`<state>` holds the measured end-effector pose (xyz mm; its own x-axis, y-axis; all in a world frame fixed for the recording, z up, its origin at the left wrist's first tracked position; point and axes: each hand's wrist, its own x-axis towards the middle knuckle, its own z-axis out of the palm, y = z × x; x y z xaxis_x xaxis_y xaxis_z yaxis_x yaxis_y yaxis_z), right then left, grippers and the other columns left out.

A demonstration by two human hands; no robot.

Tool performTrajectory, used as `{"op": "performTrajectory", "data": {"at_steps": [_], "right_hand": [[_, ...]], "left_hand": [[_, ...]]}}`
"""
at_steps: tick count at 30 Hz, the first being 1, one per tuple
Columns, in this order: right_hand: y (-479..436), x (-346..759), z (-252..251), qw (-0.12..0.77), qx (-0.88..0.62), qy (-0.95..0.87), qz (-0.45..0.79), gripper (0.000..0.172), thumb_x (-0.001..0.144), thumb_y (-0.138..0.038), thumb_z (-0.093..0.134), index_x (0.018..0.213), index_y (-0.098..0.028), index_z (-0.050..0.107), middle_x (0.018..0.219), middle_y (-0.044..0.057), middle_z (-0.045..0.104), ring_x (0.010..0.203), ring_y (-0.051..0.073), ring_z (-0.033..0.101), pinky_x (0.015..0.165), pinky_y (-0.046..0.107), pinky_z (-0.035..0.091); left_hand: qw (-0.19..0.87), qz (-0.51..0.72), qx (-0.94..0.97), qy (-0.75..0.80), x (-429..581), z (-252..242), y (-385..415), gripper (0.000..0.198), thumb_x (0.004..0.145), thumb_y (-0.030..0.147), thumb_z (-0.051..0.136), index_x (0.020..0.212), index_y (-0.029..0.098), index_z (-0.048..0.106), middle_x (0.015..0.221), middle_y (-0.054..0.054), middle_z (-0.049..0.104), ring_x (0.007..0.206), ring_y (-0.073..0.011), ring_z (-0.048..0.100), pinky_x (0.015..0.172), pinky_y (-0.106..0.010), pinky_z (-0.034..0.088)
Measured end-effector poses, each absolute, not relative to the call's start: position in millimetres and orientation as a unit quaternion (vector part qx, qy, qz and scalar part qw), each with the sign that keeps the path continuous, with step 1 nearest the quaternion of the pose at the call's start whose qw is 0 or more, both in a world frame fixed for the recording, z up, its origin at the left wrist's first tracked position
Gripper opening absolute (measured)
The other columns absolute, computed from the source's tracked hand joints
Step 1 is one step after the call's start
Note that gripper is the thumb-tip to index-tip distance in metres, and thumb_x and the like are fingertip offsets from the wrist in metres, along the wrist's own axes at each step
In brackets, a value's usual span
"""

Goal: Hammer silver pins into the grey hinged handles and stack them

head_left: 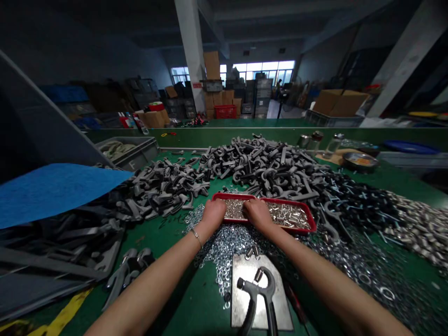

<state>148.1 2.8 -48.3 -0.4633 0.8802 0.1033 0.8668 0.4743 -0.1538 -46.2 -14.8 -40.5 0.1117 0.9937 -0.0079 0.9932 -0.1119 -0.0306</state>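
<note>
My left hand (214, 212) is curled at the left end of a red tray (235, 222) of small metal parts; its fingertips are hidden. Over the same tray's right end, my right hand (258, 213) points its bent fingers down among the parts. What either hand pinches cannot be made out. A second red tray (312, 228) with longer silvery pins adjoins on the right. Nearer me, a grey and black hand grip strengthener (268, 290) lies on a metal plate (241, 303), with a small spring (259, 274) by its curved head.
Loose nuts (227, 240) surround the trays. Grey grip handles (269, 163) are heaped behind and to the left. Black-knobbed screws (357, 200) and springs (420, 228) lie right. A red-handled tool (296, 301) rests beside the plate. A grey bin (140, 154) stands back left.
</note>
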Motion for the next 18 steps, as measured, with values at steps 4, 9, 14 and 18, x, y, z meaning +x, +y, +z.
{"op": "performTrajectory", "data": {"at_steps": [4,9,14,18], "right_hand": [[4.6,143.5,-48.3,0.139,-0.530,-0.831,0.095,0.028,0.095,-0.035,0.063,0.115,-0.016,0.064,0.122,0.008,0.065,0.113,0.026,0.061,0.098,0.051,0.049],[8.2,140.0,-35.2,0.253,-0.519,-0.785,0.224,0.023,0.095,-0.035,0.063,0.108,-0.016,0.065,0.113,0.006,0.067,0.104,0.023,0.064,0.092,0.046,0.052],[-40.6,167.0,-26.6,0.381,-0.487,-0.668,0.414,0.023,0.091,-0.039,0.060,0.093,-0.017,0.061,0.088,0.001,0.067,0.079,0.017,0.065,0.077,0.034,0.054],[-120.8,202.6,-39.5,0.434,-0.481,-0.534,0.544,0.033,0.083,-0.047,0.068,0.096,-0.020,0.057,0.081,-0.003,0.064,0.069,0.014,0.066,0.069,0.028,0.052]], "left_hand": [[0.034,0.009,-0.735,-0.677,-45.3,-39.2,-21.3,0.029,0.095,0.034,0.062,0.117,0.014,0.062,0.118,-0.009,0.064,0.106,-0.0238,0.063,0.093,-0.046,0.053],[0.027,-0.033,-0.728,-0.684,-51.2,-37.2,-23.0,0.026,0.096,0.033,0.060,0.114,0.014,0.062,0.115,-0.008,0.066,0.103,-0.0226,0.064,0.093,-0.045,0.053],[-0.024,-0.102,-0.726,-0.679,-58.5,-33.4,-24.5,0.021,0.097,0.028,0.059,0.110,0.014,0.063,0.111,-0.007,0.067,0.101,-0.0216,0.065,0.092,-0.044,0.053],[-0.078,-0.181,-0.720,-0.665,-61.3,-18.0,-28.0,0.017,0.094,0.013,0.053,0.105,0.014,0.066,0.111,-0.008,0.070,0.106,-0.0182,0.064,0.096,-0.032,0.050]]}}
